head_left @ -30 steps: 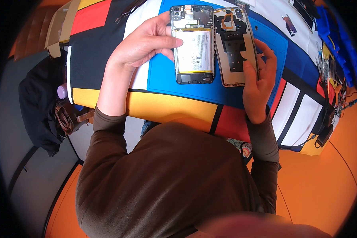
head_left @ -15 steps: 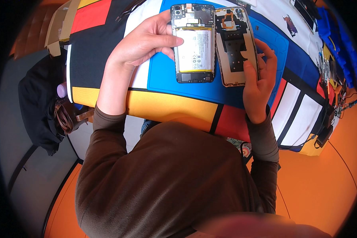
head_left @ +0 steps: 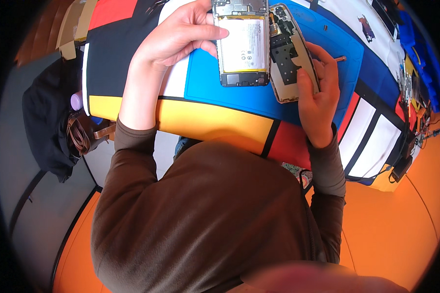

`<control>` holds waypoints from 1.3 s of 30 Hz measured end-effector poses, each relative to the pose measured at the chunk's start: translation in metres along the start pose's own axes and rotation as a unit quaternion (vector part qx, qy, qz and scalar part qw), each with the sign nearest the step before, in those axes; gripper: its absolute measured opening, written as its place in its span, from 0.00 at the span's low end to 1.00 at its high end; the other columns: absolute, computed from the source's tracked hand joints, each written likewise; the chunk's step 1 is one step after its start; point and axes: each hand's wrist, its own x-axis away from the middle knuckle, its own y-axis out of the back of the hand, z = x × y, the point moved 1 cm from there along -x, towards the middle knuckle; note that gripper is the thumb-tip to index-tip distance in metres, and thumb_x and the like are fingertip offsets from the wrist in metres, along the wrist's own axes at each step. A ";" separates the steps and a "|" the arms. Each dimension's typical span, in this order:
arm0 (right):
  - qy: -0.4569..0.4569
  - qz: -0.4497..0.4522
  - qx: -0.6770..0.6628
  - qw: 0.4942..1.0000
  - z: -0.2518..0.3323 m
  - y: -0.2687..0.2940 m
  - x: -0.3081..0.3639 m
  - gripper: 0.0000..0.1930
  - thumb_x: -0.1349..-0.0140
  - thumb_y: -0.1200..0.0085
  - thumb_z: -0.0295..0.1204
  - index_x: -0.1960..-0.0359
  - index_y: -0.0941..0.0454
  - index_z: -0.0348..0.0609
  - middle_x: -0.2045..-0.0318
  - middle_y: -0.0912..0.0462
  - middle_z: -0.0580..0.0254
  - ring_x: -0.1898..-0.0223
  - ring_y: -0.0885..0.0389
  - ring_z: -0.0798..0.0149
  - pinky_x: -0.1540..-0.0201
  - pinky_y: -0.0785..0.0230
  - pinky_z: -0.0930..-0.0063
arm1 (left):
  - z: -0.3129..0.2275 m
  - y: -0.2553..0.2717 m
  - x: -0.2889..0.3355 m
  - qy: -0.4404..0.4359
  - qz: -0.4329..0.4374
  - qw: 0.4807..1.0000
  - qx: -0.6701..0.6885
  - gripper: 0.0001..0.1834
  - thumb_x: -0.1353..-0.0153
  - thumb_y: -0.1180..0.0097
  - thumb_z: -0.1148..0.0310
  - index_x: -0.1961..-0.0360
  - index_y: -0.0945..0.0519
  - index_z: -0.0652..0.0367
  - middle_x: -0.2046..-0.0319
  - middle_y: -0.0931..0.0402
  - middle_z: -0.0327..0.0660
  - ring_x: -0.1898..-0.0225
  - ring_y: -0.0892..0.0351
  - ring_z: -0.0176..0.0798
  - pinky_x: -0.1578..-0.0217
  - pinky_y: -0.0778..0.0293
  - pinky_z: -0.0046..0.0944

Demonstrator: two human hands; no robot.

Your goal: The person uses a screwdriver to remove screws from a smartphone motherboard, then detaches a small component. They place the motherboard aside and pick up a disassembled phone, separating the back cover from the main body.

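Observation:
My left hand [head_left: 188, 36] grips the left edge of an opened smartphone [head_left: 242, 46], its thumb lying over the front. A white battery fills the phone's middle, with dark parts above and below it; its top end is cut off by the picture's upper edge. Close to its right side is the phone's back cover [head_left: 291, 58], inner face showing, with black pads and an orange flex piece near the top. My right hand [head_left: 320, 93] clasps the cover by its right edge, fingers behind and thumb in front. Both pieces are held above a blue work mat [head_left: 205, 83].
A screwdriver [head_left: 341, 58] lies on the mat beyond my right hand. Small tools [head_left: 406, 83] and blue bins [head_left: 418, 53] line the table's right side. At the left are a cardboard box [head_left: 73, 29], a purple-capped container [head_left: 77, 100] and a dark cloth [head_left: 49, 122].
The phone sits higher in view, its top now cut off. The back cover has tilted, its face turning more toward the phone. Both hands keep their hold.

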 end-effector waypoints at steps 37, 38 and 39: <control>0.035 0.035 0.178 0.983 0.004 -0.004 0.001 0.19 0.35 0.43 0.19 0.43 0.23 0.42 0.76 0.21 0.58 0.76 0.19 0.60 0.72 0.28 0.69 | -0.010 0.000 -0.002 -0.014 0.028 0.999 -0.016 0.28 0.44 0.41 0.85 0.40 0.28 0.74 0.69 0.13 0.44 0.75 0.15 0.28 0.80 0.27 0.22; 0.038 0.039 0.197 0.979 0.004 -0.004 0.001 0.19 0.36 0.43 0.20 0.43 0.22 0.42 0.76 0.20 0.58 0.76 0.19 0.59 0.72 0.28 0.68 | -0.011 0.003 0.002 -0.015 -0.025 0.999 -0.037 0.27 0.45 0.42 0.86 0.42 0.28 0.70 0.74 0.16 0.40 0.80 0.19 0.26 0.85 0.36 0.20; 0.040 0.044 0.214 0.975 0.003 -0.005 0.001 0.19 0.36 0.43 0.20 0.44 0.22 0.43 0.76 0.20 0.58 0.76 0.19 0.58 0.72 0.28 0.68 | -0.011 0.006 0.001 -0.016 -0.036 0.999 -0.032 0.26 0.45 0.42 0.86 0.43 0.27 0.69 0.75 0.17 0.39 0.82 0.21 0.25 0.86 0.37 0.20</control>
